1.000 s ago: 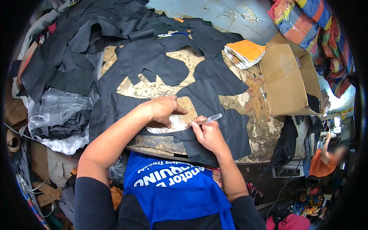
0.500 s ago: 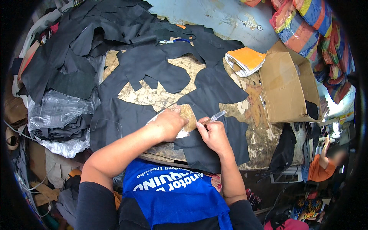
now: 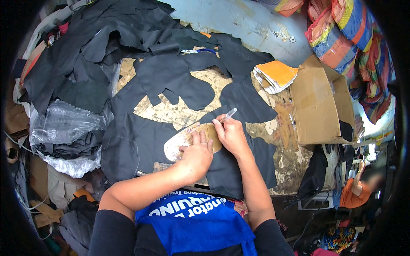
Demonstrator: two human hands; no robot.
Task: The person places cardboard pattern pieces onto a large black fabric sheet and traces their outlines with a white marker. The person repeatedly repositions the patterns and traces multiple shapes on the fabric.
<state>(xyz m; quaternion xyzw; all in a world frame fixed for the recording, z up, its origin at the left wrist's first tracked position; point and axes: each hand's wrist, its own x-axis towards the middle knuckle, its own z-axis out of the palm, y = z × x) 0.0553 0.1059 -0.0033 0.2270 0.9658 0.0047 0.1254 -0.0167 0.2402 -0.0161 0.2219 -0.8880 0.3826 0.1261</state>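
A tan and whitish pattern template, rounded and worn, lies on a black leather-like sheet in front of me. My left hand rests on it with fingers spread, pressing it down. My right hand grips a clear-barrelled marking pen at the template's upper right edge. The pen's back end points up and right; its tip is hidden by my fingers. To the left, a thin pale curved outline is marked on the black material.
Beyond lie blue-handled scissors on black scraps. At right are an orange-and-white folded bundle and an open cardboard box. A clear plastic bag of black pieces sits left. A person in orange is far right.
My right hand and pen have moved up and left to the template's upper edge. My left hand has shifted lower, its fingers now spread flat, and more of the template shows.
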